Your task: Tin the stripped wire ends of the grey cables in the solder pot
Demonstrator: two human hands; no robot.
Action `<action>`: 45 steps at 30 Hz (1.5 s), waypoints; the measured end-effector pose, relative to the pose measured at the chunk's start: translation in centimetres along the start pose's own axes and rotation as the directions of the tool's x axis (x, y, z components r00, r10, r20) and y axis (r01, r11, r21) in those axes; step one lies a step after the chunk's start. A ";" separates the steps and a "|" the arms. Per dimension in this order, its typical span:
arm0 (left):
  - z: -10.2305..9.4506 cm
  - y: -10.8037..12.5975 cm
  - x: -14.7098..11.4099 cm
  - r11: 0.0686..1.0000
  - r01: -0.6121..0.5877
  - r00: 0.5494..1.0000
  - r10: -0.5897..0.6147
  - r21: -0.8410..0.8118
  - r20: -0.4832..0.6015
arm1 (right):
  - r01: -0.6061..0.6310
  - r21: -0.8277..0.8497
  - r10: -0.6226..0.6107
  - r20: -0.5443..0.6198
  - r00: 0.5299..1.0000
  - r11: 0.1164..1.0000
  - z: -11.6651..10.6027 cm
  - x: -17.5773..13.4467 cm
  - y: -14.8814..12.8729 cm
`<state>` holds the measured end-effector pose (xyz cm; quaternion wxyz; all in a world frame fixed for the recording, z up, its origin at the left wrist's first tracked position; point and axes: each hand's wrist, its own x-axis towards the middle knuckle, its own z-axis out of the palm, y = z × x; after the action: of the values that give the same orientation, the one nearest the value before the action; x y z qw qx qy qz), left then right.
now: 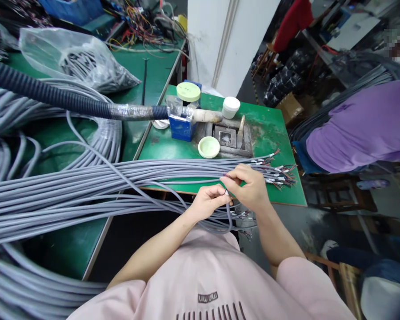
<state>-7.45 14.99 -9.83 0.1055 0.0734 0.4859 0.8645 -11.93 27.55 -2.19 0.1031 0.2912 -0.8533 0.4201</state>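
Observation:
My left hand [209,202] pinches the end of a grey cable [228,213] close in front of my chest. The cable bends down and back to the left below the fingers. My right hand [248,186] is closed at the same end, its thumb and forefinger pinched on the thin wires there. A long bundle of grey cables [173,168] runs just beyond both hands, its stripped ends [283,175] with coloured wires and white sleeves lying to the right. More cables [143,204] pass below the left forearm side, nearer to me.
Beyond the bundle sit a solder pot [226,137], a pale green dish [209,147], a white tub [231,107] and a blue box [182,127]. A ribbed hose [80,106] crosses from the left above coiled cables [110,138]. A person in purple [363,129] sits at right.

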 end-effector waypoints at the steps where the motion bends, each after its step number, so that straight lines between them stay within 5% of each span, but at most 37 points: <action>1: -0.1 -0.1 0.0 1.000 -0.006 1.000 0.006 -0.002 -0.015 | -0.001 -0.011 0.000 -0.013 1.000 1.000 0.1 -0.1 0.1; 6: -0.8 -0.4 0.2 0.993 -0.014 0.990 -0.002 -0.113 -0.144 | 0.000 0.043 0.003 -0.085 0.996 0.999 -0.5 -1.0 1.4; 9: -1.1 0.2 0.7 0.972 -0.027 0.968 -0.034 -0.235 -0.249 | 0.162 0.006 -0.160 -0.115 0.980 0.987 -0.7 -1.8 2.4; 13: -1.1 1.0 1.3 0.944 -0.059 0.955 -0.041 -0.324 -0.294 | 0.495 -0.133 -0.482 0.119 0.868 0.859 0.0 -2.3 3.3; 16: -1.0 1.6 0.9 0.981 -0.113 0.947 0.059 -0.156 -0.315 | 0.578 -0.130 -0.555 0.173 0.813 0.806 0.2 -1.6 3.4; 19: -1.2 2.4 -0.3 0.922 -0.226 0.929 0.302 0.315 -0.216 | 0.413 -0.119 -0.415 0.002 0.910 0.903 -0.5 0.4 3.6; 23: -1.8 3.1 -2.0 0.608 -0.404 0.904 0.380 0.684 0.196 | 0.083 -0.087 -0.100 -0.210 0.973 0.993 -1.2 4.3 4.2; 25: -2.1 3.1 -2.4 0.540 -0.440 0.893 0.345 0.717 0.288 | 0.047 -0.030 -0.052 -0.177 0.983 0.998 -0.9 6.1 4.9; 29: -2.5 2.8 -2.4 0.475 -0.464 0.876 0.371 0.748 0.308 | 0.048 0.064 -0.043 -0.077 0.996 0.997 0.5 8.4 6.2; 45: -3.2 2.8 -2.2 0.502 -0.485 0.863 0.405 0.716 0.301 | 0.194 -0.144 -0.177 0.125 0.976 0.970 2.4 10.3 6.8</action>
<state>-6.38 10.38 -9.15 -0.1399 0.2738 0.7663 0.5642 -24.06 24.65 -3.82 0.1167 0.3837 -0.8568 0.3240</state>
